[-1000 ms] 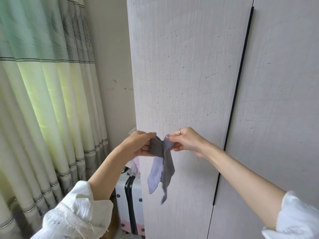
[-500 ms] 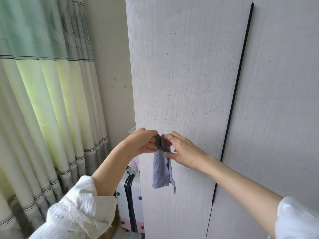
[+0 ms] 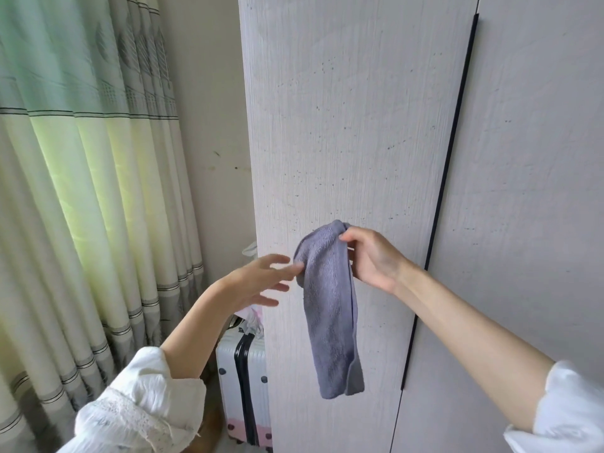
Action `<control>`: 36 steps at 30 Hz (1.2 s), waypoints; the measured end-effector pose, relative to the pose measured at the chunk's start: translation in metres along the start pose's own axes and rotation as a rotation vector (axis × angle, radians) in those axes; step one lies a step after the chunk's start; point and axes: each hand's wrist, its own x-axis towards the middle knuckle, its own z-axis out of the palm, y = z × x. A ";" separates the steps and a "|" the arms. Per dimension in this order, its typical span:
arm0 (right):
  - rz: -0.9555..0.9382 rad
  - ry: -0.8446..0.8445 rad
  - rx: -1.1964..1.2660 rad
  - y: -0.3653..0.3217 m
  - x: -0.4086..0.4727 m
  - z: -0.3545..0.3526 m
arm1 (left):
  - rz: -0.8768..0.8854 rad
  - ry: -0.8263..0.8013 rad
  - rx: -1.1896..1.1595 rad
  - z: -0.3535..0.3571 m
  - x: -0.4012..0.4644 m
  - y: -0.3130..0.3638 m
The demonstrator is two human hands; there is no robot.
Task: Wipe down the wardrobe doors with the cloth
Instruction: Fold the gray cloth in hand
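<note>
Cloth (image 3: 330, 308): grey-blue terry, hanging folded at centre frame before the left wardrobe door (image 3: 343, 125).
Right hand (image 3: 372, 259): pinches the cloth's top fold.
Left hand (image 3: 261, 281): fingers spread, tips at the cloth's left edge; contact unclear.
Lower left: spotted suitcase (image 3: 242, 384), curtain (image 3: 81, 191).

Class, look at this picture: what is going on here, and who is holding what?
A person stands facing a pale wardrobe door. The right hand pinches the top of a grey cloth, which hangs down folded in front of the door. The left hand is open, its fingers spread beside the cloth's upper edge. The cloth is not pressed flat to the door, so wiping has not begun.
</note>
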 end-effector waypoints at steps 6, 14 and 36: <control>-0.038 -0.115 0.064 -0.023 0.002 0.007 | 0.137 -0.138 -0.184 0.011 0.003 -0.005; 0.008 0.080 -0.237 -0.025 -0.002 -0.005 | 0.331 0.053 -0.279 -0.008 0.002 0.016; 0.317 -0.583 -0.678 -0.046 -0.022 -0.028 | 0.198 -0.006 -0.213 0.002 0.016 -0.007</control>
